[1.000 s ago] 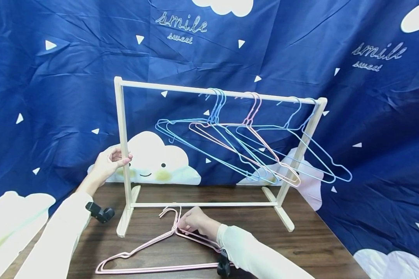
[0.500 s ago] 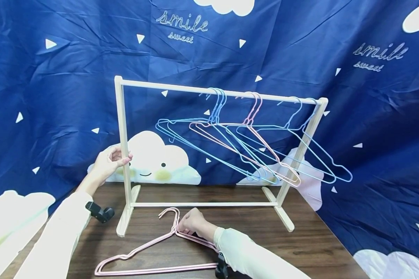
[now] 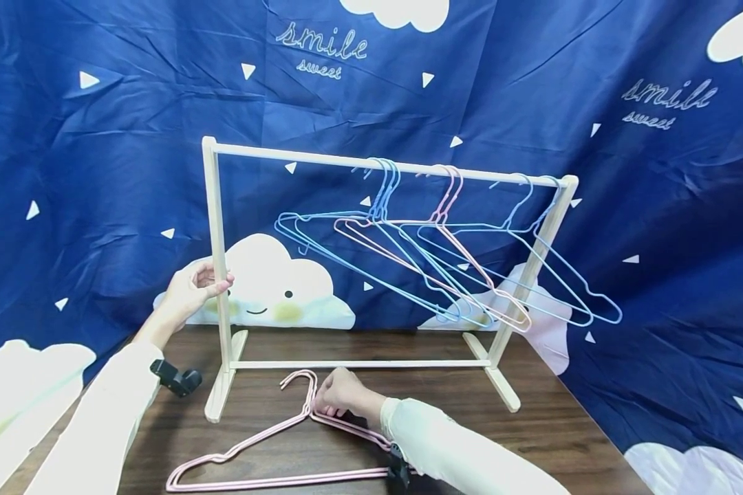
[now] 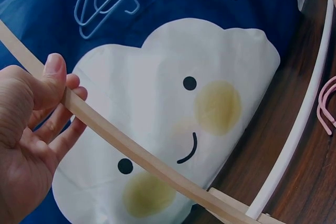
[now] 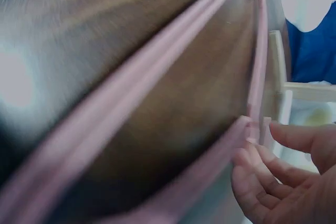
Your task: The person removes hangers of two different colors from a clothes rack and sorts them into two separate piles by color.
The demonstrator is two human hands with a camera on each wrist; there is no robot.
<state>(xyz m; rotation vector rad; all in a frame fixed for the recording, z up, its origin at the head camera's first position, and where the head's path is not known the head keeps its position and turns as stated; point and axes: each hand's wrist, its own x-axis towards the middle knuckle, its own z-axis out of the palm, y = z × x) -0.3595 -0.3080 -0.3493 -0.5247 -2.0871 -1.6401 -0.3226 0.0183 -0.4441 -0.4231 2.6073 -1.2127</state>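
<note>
My left hand (image 3: 188,289) grips the left upright (image 3: 219,227) of a pale wooden hanging rack, thumb in front and fingers behind, as the left wrist view also shows. Pink wire clothes hangers (image 3: 266,479) lie stacked on the table in front of the rack, hooks pointing left. At their neck, where hook and shoulders meet, my right hand (image 3: 345,395) pinches them between thumb and fingertips. The right wrist view shows that right hand (image 5: 289,177) close beside the blurred pink wire (image 5: 255,72). Their right end is partly hidden behind the right sleeve.
Blue hangers (image 3: 384,189) and pink hangers (image 3: 452,196) hang along the top rail (image 3: 285,154), with more blue ones (image 3: 520,206) at its right end. The rack's right foot (image 3: 501,388) stands on the dark wooden table (image 3: 563,440). Behind is a blue cloud-printed curtain (image 3: 130,172).
A second pink hook that stuck out above the other one second ago has come down level with it, so the hangers line up. The left hand stays on the upright.
</note>
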